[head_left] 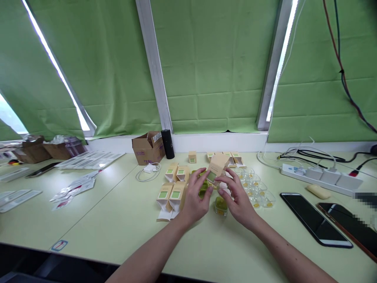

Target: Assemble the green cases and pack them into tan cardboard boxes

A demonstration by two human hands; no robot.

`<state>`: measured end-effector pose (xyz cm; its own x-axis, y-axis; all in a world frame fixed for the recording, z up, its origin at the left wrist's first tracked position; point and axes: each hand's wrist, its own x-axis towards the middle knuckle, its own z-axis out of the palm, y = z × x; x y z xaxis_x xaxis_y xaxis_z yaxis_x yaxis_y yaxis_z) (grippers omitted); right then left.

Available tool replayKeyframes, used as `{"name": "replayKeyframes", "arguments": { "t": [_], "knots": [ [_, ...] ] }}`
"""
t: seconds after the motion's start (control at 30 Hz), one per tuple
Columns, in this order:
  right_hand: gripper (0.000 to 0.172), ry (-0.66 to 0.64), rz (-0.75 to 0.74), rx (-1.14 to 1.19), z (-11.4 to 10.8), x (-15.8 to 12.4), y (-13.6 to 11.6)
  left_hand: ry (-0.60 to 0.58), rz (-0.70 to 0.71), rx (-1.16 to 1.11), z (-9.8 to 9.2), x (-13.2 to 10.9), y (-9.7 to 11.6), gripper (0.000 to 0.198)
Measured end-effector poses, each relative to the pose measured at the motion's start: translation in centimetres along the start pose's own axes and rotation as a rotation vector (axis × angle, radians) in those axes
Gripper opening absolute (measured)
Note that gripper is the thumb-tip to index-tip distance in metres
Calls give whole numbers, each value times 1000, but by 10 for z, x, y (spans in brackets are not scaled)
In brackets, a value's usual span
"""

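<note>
Between my two hands, a small brown cardboard box (218, 162) with a green window is held tilted above the table. My left hand (198, 196) grips its left side between thumb and fingers. The fingers of my right hand (238, 198) are bent around its lower right edge. Just below, a small clear jar (220, 206) with yellow-green contents stands on the table. More yellow-green pieces are partly hidden behind my hands. Left of my left hand, several similar boxes (171, 193) with green windows stand with their flaps open.
Several clear containers (255, 186) with yellow spots are grouped right of my hands. Farther right lie a phone (315, 218), a beige bar (318, 191) and a power strip (321, 177). An open carton (149, 148) and a black cylinder (167, 144) stand at the back.
</note>
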<state>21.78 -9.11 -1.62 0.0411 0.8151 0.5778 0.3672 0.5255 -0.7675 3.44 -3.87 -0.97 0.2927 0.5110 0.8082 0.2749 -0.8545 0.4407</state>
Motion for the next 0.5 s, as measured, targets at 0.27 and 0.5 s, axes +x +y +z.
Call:
{"name": "replayKeyframes", "arguments": {
  "t": [0.27,0.5],
  "knots": [
    [48,-147,-180,-156,1,-10,-1,53,-65,77,1,0,0,48],
    [55,-169,-282,-192,0,-11,-18,122,-290,-214,5,0,-9,51]
  ]
}}
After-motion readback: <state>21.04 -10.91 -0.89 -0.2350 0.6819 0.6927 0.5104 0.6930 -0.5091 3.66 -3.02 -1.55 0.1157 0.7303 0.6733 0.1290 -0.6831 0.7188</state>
